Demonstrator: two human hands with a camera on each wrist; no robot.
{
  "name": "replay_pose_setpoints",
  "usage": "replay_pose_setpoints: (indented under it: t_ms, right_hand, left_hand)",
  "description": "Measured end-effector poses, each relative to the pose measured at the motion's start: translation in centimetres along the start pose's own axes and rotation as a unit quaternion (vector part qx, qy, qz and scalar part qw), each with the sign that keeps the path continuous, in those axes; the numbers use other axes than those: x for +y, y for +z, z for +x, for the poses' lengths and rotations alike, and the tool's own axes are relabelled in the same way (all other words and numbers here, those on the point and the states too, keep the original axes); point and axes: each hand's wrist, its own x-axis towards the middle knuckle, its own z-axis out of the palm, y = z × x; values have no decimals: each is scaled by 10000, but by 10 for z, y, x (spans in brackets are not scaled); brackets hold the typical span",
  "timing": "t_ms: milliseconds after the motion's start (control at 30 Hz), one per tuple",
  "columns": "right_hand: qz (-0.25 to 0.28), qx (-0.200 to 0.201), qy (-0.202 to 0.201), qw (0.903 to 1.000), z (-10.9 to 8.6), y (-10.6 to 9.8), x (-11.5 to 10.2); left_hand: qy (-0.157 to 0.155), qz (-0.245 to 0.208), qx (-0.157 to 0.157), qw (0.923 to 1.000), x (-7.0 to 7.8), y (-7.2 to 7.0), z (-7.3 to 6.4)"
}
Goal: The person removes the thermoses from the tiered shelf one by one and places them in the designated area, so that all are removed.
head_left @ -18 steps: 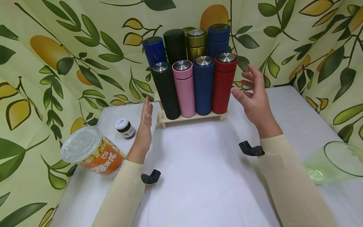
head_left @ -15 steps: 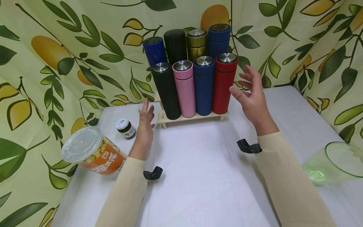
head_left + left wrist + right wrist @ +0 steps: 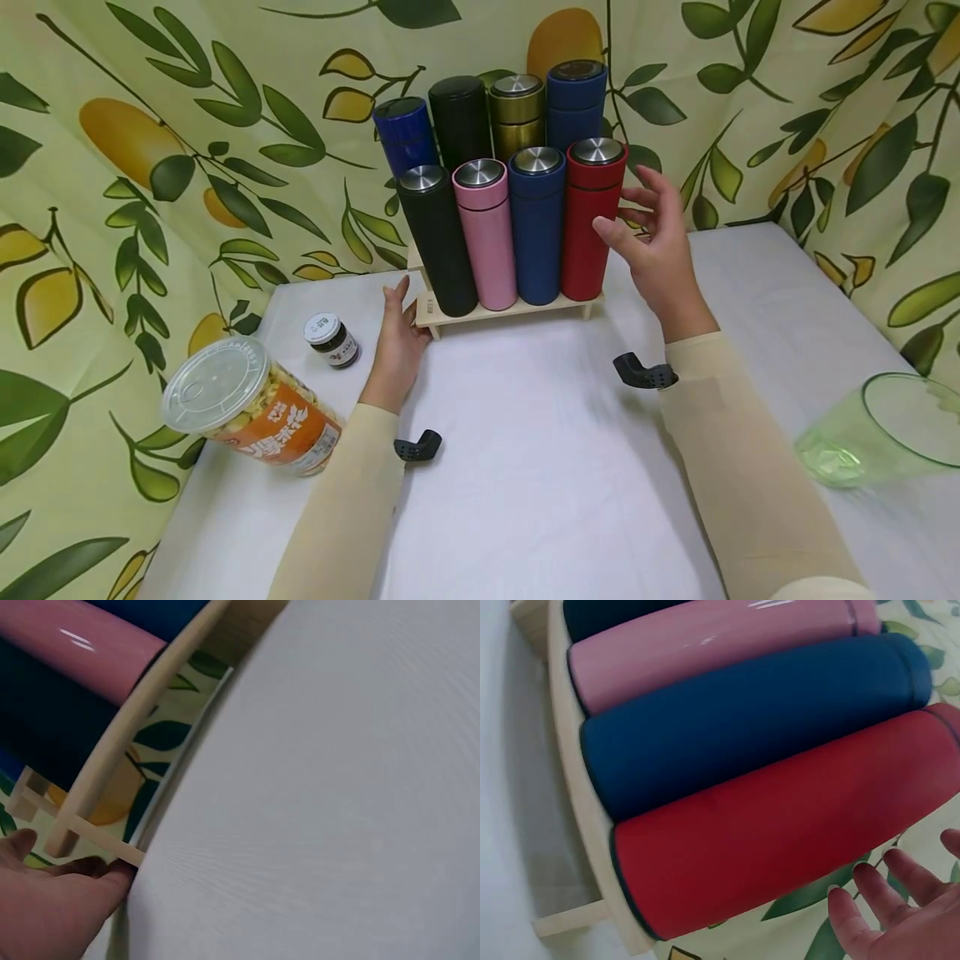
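A two-tier wooden rack bears several thermos bottles. Its front row has a black thermos, a pink thermos, a blue thermos and a red thermos. My left hand is at the rack's left end, fingertips by its leg; whether they touch the wood I cannot tell. Beside the red thermos, my right hand has its fingers spread and slightly bent. A gap shows between those fingers and the thermos in the right wrist view.
Behind stand a shiny blue bottle, a black one, a gold one and a dark blue one. A small jar and a snack tub are at left, a green glass at right.
My left hand has moved right and forward to the rack's left end. My right hand has come left, closer to the red thermos. The rack and bottles stay put.
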Motion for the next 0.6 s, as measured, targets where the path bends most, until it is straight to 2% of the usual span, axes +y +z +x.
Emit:
replay_pose_setpoints:
  t_ms: [133, 367, 600]
  right_hand:
    - [36, -60, 82, 9999, -1, 3, 7]
    - [-274, -107, 61, 9995, -1, 9, 14]
    - [-456, -125, 160, 9988, -1, 16, 20]
  left_hand:
    - [-160, 202, 38, 9997, -8, 0, 3]
    - [-238, 1024, 350, 9938, -16, -4, 3]
    - [-195, 1182, 478, 9916, -21, -5, 3]
